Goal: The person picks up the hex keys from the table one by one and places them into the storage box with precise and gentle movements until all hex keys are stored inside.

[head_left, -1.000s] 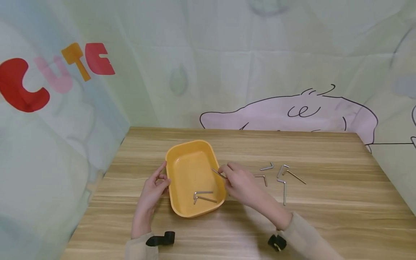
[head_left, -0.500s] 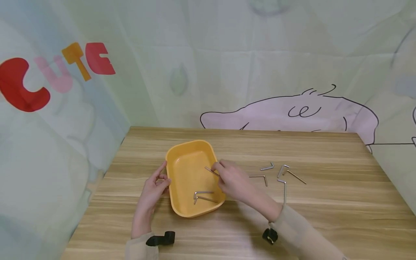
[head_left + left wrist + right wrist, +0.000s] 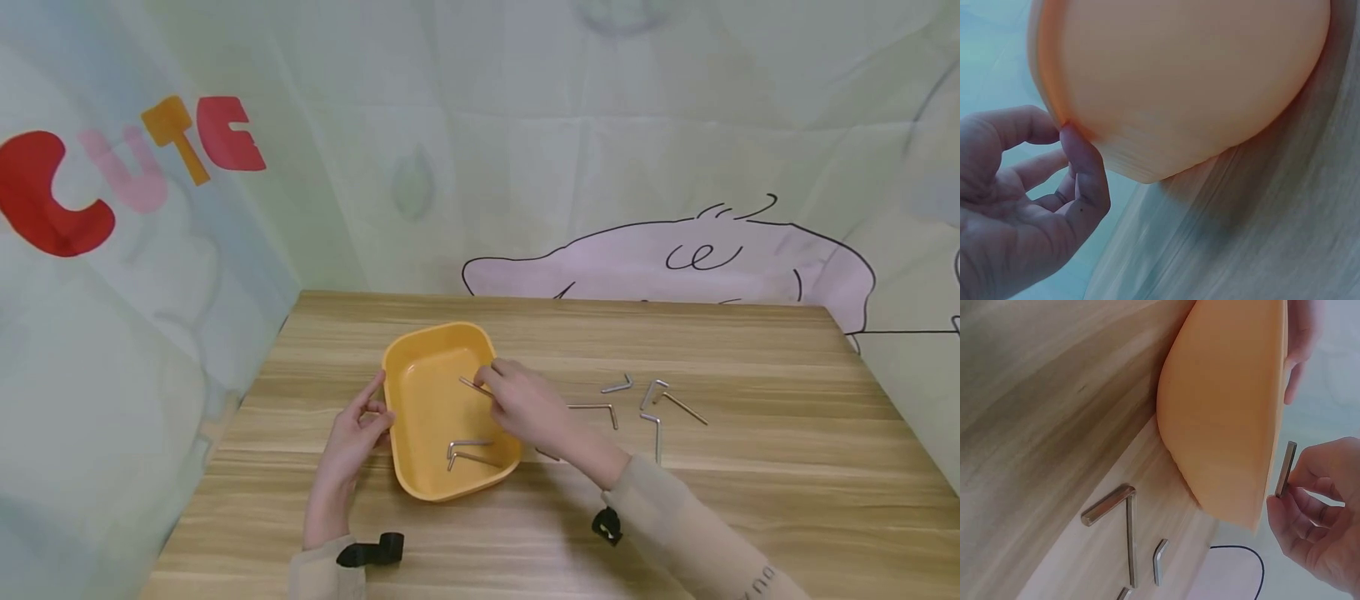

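My left hand (image 3: 358, 437) pinches the left rim of a yellow plastic tray (image 3: 423, 400); the left wrist view shows thumb and forefinger (image 3: 1085, 156) meeting at the edge. Over the tray's right rim, my right hand (image 3: 525, 404) holds a metal hex key (image 3: 1286, 469) between thumb and fingers. Its free end points left above the tray floor, while the rest is hidden by the hand. Two L-shaped hex keys (image 3: 474, 457) lie inside the tray near its front end.
Several more hex keys (image 3: 684, 408) lie on the wooden table (image 3: 750, 467) to the right, one of them (image 3: 592, 407) just beyond my right wrist. A short metal end (image 3: 547, 454) peeks out under the right forearm. A printed cloth (image 3: 525, 150) hangs behind the table.
My right hand has moved left and slightly away from me, carrying the hex key farther over the tray. The left hand and tray stay in place.
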Demonstrator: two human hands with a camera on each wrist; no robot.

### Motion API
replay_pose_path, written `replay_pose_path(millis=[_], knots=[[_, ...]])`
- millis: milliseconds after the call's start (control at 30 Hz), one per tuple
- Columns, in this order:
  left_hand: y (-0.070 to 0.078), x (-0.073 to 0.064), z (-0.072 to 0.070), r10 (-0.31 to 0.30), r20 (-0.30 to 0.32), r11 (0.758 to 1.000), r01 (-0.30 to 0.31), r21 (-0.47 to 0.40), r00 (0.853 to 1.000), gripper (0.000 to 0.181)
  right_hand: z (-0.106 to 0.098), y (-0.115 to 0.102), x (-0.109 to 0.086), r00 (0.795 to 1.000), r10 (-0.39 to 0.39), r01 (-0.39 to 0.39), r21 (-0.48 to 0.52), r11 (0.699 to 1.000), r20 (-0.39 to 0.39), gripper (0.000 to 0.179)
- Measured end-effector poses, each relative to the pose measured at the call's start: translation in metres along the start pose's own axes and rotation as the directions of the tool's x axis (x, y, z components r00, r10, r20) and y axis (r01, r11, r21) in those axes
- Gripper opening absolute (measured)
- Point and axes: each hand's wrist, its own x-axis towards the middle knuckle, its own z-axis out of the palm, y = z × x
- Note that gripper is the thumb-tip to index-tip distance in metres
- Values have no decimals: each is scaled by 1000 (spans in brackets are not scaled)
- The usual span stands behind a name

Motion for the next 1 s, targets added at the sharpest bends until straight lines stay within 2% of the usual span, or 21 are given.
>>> replay_pose_path(millis=[367, 567, 767, 1000], knots=[[0, 0, 0, -17, -6, 1000, 17, -11, 1000, 64, 7, -7, 15, 994, -82, 85, -42, 995, 65, 28], [0, 0, 0, -10, -4, 1000, 10, -12, 1000, 65, 11, -8, 19, 986, -87, 97, -63, 993, 143, 25], [0, 0, 0, -8, -1, 1000, 8, -13, 1000, 65, 17, -9, 21, 971, -57, 79, -83, 993, 233, 23], [0, 1, 0, -10, 4, 1000, 10, -11, 1000, 65, 22, -7, 22, 958, -118, 163, -159, 974, 262, 16]])
